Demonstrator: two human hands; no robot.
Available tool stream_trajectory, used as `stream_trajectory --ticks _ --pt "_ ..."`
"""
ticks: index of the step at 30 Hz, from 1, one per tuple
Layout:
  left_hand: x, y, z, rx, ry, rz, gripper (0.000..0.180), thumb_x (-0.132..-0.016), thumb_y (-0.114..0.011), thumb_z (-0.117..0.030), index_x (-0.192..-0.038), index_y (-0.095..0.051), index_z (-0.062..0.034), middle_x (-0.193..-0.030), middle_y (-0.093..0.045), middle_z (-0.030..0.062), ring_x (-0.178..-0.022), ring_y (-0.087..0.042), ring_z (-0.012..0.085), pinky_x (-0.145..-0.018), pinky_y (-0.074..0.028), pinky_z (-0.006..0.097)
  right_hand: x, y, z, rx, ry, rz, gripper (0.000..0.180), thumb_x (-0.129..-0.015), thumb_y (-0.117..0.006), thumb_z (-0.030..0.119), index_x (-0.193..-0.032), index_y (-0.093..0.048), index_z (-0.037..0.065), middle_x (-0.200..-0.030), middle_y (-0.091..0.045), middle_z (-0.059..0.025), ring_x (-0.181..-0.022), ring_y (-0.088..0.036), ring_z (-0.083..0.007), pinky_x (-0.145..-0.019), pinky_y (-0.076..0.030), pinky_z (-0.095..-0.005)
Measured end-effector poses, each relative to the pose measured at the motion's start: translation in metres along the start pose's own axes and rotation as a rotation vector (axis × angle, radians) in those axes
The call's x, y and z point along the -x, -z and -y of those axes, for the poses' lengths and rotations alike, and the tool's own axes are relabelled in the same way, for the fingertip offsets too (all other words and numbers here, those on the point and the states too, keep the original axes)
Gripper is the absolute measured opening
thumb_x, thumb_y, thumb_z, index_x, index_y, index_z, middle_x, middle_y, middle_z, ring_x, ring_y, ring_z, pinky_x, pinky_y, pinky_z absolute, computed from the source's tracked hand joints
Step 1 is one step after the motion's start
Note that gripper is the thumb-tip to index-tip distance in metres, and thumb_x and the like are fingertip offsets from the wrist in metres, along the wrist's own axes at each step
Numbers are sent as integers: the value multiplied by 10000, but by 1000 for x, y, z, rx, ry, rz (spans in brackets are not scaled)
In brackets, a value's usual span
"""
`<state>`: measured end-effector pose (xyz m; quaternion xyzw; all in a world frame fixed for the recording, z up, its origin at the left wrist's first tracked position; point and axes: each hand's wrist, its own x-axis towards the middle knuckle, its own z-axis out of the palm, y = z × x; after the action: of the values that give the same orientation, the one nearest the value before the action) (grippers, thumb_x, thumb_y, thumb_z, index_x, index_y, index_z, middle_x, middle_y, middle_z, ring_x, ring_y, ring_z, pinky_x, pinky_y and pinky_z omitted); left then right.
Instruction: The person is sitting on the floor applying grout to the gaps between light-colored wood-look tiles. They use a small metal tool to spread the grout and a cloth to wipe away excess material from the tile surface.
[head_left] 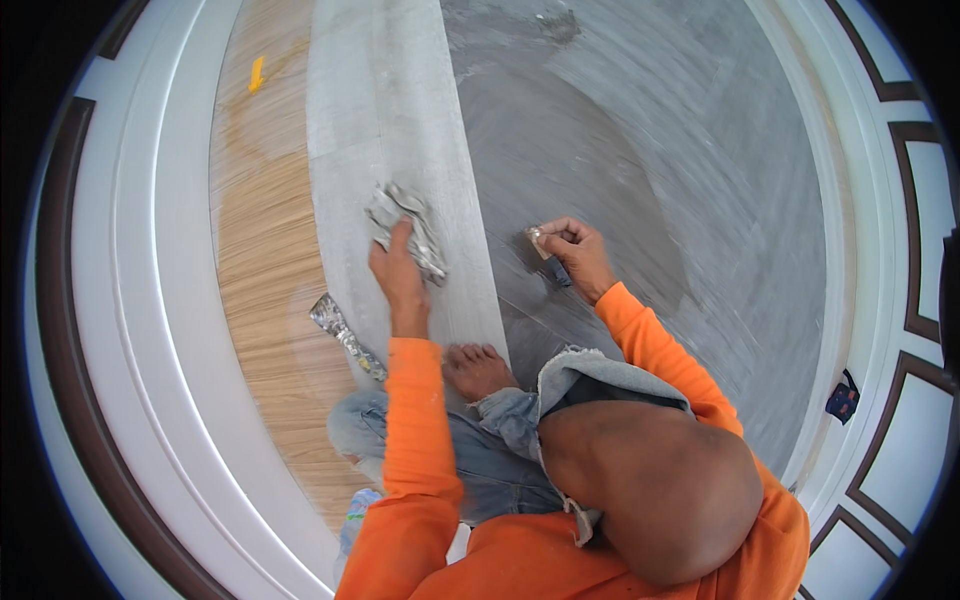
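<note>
Grasping a rag: the left hand (398,275) has a crumpled, smudged grey-white rag (428,248) bunched under its fingers, over the pale grey strip (385,110) of the floor.
Left grip: clenched on the rag, which spills out past the fingertips; whether every fold touches the floor, I cannot tell from where I stand.
Right grip: pinched, thumb and fingers grasping a small tool (557,271), part pale and part dark, whose exact kind is too small to make out. The right hand (582,255) is over the dark grey floor (720,190), across the straight edge from the rag.
Scraper: a spattered scraper (345,334) lies near the left forearm, its broad blade pointing away from the person, over the wood-look boards (265,220) and the pale strip's edge.
Damp patch: a darker, rounded patch (610,180) spreads over the grey floor around and beyond the right hand.
Foot: one bare foot (477,372) rests near the edge between pale and dark, below torn blue jeans (500,470).
Sleeves: bright orange (415,420), on both arms, beside a bowed head (660,490).
Farther out: a yellow scrap (257,74) on the boards; a small dark pouch-like thing (843,397) by the right-hand wall (915,420), which is white with brown trim.
</note>
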<state>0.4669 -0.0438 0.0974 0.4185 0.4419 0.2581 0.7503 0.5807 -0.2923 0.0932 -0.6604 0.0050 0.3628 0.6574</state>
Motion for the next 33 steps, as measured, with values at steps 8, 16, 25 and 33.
stream_trajectory --ticks 8,16,25,33 --pt "-103 -54 58 -1655 -950 162 628 -1063 -544 -477 -1570 -517 -108 -1628 -497 139 -1526 -406 418 -1261 -290 580 12 30 32 -81 256 -336 107 -966 -730 90 -1048 -726 21 -944 -738 -40 -799 -649 -81 -743 -524 -243" --pt "-108 -227 108 -1680 -1217 435 603 -1114 -436 -496 -1611 -485 -157 -1698 -429 76 -1580 -335 388 -1293 -221 581 32 113 102 -210 460 -525 75 -991 -710 82 -1047 -703 33 -857 -679 -48 -690 -596 -117 -633 -515 -293" --pt "121 -221 229 -1311 -1023 1266 555 -1029 -515 -305 -1519 -562 -48 -1607 -537 97 -1539 -418 319 -1306 -213 546 4 96 88 -285 536 -474 67 -1003 -691 73 -1052 -704 29 -859 -678 -51 -680 -588 -118 -627 -517 -299" --pt "-6 -243 201 -1424 -1335 811 535 -1009 -572 -248 -1531 -531 -138 -1549 -575 107 -1529 -406 387 -1242 -257 650 11 85 92 -218 546 -464 98 -999 -704 87 -1063 -693 13 -868 -674 -50 -688 -586 -117 -620 -499 -290"
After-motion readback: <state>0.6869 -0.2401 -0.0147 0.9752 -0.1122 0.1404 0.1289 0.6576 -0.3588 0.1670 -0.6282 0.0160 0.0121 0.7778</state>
